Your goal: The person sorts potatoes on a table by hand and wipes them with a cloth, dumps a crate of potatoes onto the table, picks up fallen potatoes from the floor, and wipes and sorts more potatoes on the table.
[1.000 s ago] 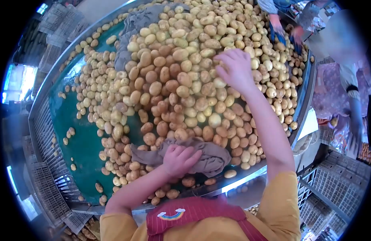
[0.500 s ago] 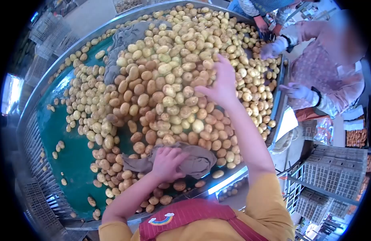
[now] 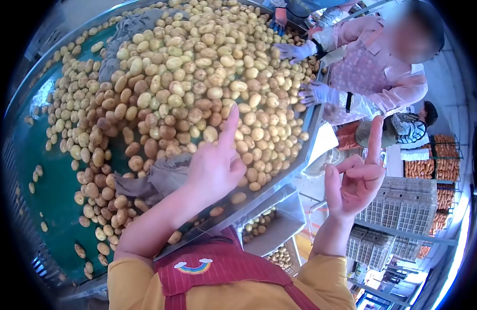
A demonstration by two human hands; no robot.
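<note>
A broad heap of potatoes [image 3: 202, 52] covers much of the green-bottomed table. My left hand [image 3: 213, 168] hovers over the near part of the heap, index finger stretched out towards the potatoes and the other fingers curled. Nothing shows in it. Beside its wrist, a grey-brown cloth [image 3: 158, 178] lies crumpled on the potatoes. Off the table's right side, my right hand [image 3: 354, 183] is raised in the air, its index finger pointing up, thumb apart and the other fingers bent. I see nothing held there either.
A co-worker in a pink jacket [image 3: 360, 85] stands at the right edge, gloved hands [image 3: 316, 94] on the potatoes; another person's gloved hand [image 3: 279, 20] is beyond. A second cloth [image 3: 114, 57] lies far left. Grey crates [image 3: 403, 206] and a metal chute [image 3: 279, 217] are at right.
My right hand has left the heap and risen to the right, index finger up. My left hand has come off the cloth and now points forward. The view has turned right.
</note>
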